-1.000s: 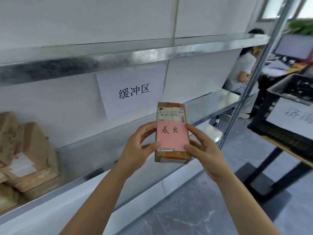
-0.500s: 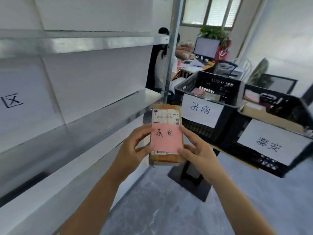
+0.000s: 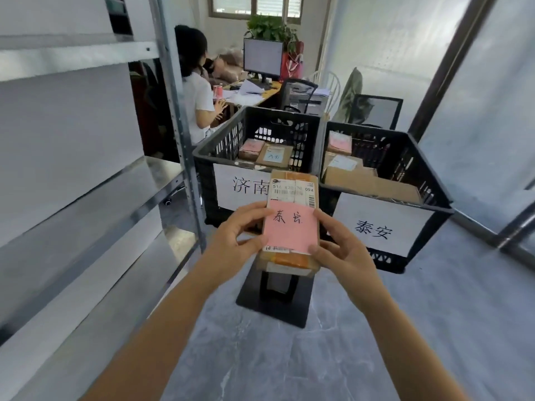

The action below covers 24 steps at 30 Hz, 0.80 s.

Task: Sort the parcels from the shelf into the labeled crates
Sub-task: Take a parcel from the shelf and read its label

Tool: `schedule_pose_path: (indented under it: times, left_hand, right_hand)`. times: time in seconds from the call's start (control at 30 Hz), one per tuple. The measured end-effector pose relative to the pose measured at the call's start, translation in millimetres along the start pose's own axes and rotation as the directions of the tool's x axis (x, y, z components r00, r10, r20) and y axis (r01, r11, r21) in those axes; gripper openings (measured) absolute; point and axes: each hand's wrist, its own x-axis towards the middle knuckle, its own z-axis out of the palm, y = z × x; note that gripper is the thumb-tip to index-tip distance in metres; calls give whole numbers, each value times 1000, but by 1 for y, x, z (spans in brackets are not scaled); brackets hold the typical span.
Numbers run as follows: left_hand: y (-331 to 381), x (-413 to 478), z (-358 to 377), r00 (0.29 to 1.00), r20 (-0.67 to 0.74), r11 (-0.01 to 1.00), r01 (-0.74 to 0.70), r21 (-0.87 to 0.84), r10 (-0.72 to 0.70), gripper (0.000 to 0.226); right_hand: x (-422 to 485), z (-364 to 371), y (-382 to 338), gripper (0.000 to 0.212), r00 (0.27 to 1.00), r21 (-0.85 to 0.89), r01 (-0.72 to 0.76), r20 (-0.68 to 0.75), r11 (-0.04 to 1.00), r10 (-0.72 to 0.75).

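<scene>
Office, beside a metal shelf [image 3: 95, 198]: your left hand [image 3: 231, 241] and right hand [image 3: 344, 256] grip a pink-labelled parcel [image 3: 289, 227] near the crate marked 泰安 [image 3: 376, 227], already part-filled; this drop remains.

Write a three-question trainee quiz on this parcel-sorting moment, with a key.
1. Fill in: the crate signed 济南 and the crate signed 泰安 each already hold several ___.
2. True or false: the left hand and the right hand both hold the parcel.
3. The pink slip on the parcel reads 泰安. Where does the parcel belong?
A. the crate signed 济南
B. the crate signed 泰安
C. neither

Key: 1 parcels; 2 true; 3 B.
</scene>
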Motion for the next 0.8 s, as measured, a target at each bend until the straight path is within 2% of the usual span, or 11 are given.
schedule_pose_path:
  times: [0.27, 0.43, 0.57, 0.67, 0.8]
  left_hand:
    - [4, 128, 23, 982, 171, 997, -82, 12, 79, 42]
    - [1, 183, 54, 967, 229, 991, -124, 46, 110, 39]
    - [-1, 239, 96, 952, 288, 991, -127, 50, 107, 42]
    - [-4, 290, 132, 951, 282, 975, -169, 145, 124, 38]
    - [-17, 353, 177, 962, 255, 981, -134, 142, 94, 38]
  right_hand:
    - [77, -53, -15, 50, 982, 44, 41, -189, 998, -32]
    - [109, -94, -15, 50, 974, -50, 40, -222, 998, -50]
    - [143, -152, -15, 49, 971, -35, 24, -238, 999, -31]
    - [180, -202, -13, 51, 971, -97, 18, -234, 995, -41]
    - [235, -266, -9, 53, 978, -174, -26, -206, 984, -11]
